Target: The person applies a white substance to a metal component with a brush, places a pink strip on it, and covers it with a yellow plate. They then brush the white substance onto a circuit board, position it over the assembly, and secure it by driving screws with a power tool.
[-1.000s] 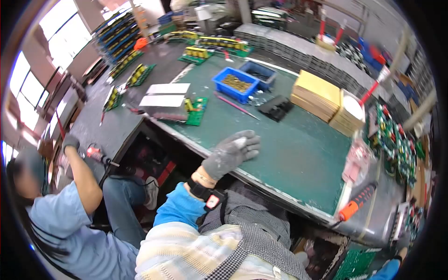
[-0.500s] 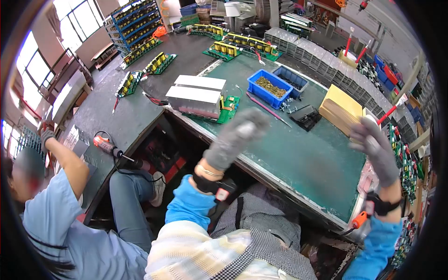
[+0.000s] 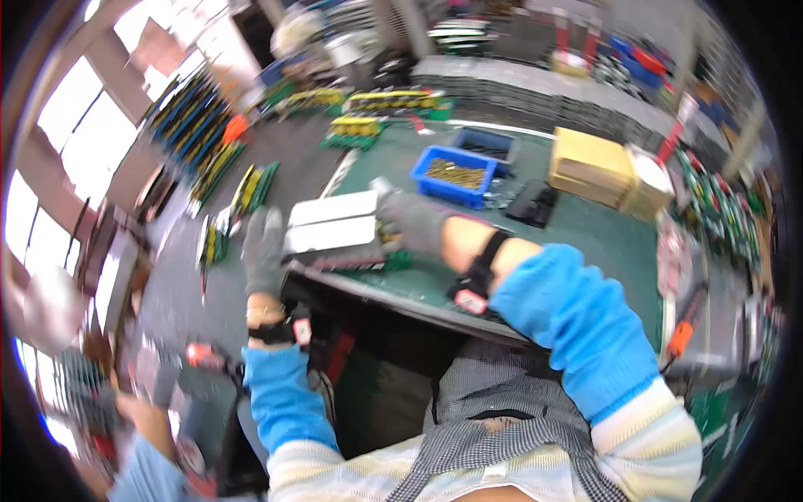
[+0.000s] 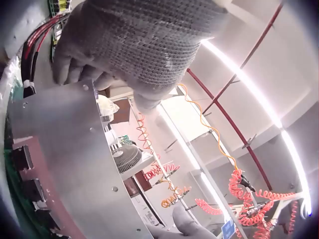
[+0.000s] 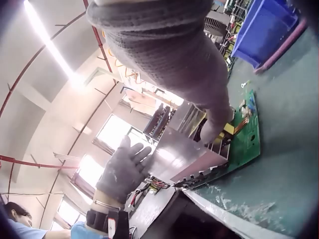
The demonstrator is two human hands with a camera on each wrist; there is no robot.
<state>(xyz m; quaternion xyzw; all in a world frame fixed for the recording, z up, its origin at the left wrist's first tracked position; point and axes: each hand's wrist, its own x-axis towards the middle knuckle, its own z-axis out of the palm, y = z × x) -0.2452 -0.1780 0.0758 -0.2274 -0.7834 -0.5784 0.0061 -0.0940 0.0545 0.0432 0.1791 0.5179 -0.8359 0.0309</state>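
In the head view, we find the unit (image 3: pixel 335 233), a metal-cased assembly with two bright top plates, left of centre in the frame, at the near-left edge of the green mat (image 3: pixel 585 251).

Our left hand (image 3: pixel 264 251) is positioned just beside the unit's left end. Its fingers are extended and spread, clamped on nothing; we cannot tell whether they touch the casing. Red and black cables (image 4: pixel 36 42) run near these fingers, upper left in the left wrist view.

Our right hand (image 3: pixel 410 219) is at the unit's right end. In the right wrist view, its fingers reach down beside a yellow component (image 5: pixel 229 128) above the green board (image 5: pixel 245 144). We cannot tell whether they are clamped.

The blue bin (image 3: pixel 452 192), upper centre in the head view, contains small brass-coloured parts (image 3: pixel 454 172). The cardboard stack (image 3: pixel 592 155) is at upper right; the orange-handled tool (image 3: pixel 682 336) is at right.
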